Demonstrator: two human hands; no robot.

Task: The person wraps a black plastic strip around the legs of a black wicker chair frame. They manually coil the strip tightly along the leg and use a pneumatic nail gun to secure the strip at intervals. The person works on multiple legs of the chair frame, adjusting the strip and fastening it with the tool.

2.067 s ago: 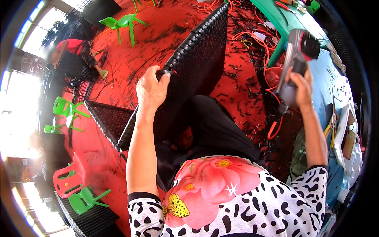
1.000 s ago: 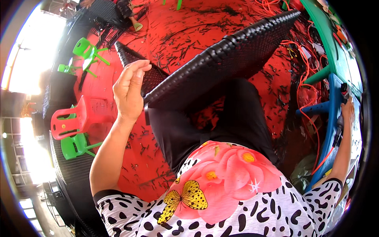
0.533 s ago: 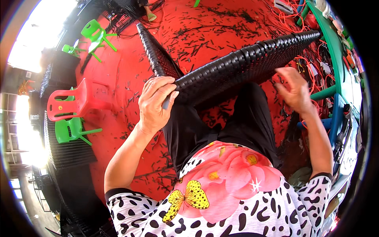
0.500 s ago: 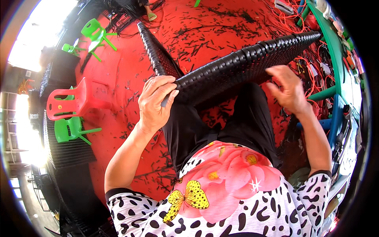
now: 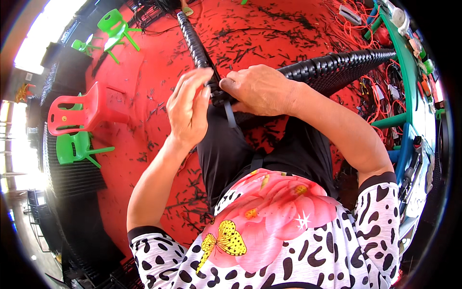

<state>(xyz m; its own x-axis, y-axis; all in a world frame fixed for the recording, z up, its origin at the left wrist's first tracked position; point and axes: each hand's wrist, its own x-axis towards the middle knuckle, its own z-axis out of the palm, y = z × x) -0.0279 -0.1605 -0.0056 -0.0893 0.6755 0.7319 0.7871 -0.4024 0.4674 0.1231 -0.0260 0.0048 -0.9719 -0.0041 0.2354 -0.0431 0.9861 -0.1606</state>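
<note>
Moved toward 9 o'clock since the earlier frame, the right hand (image 5: 260,90) curls its fingers at the corner of the black woven frame (image 5: 332,72) near 12 o'clock; whether they clamp anything, I cannot tell. At 10 o'clock, the left hand's (image 5: 186,110) 4 fingers lie together, thumb apart.

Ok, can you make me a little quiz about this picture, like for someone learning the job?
1. Fill in: the left hand and right hand are at a corner of the ____ woven piece.
2. True or false: dark scraps lie on the red floor.
3. Where is the red chair in the picture? A) left of both hands B) right of both hands

Key: 1 black; 2 true; 3 A.
</note>
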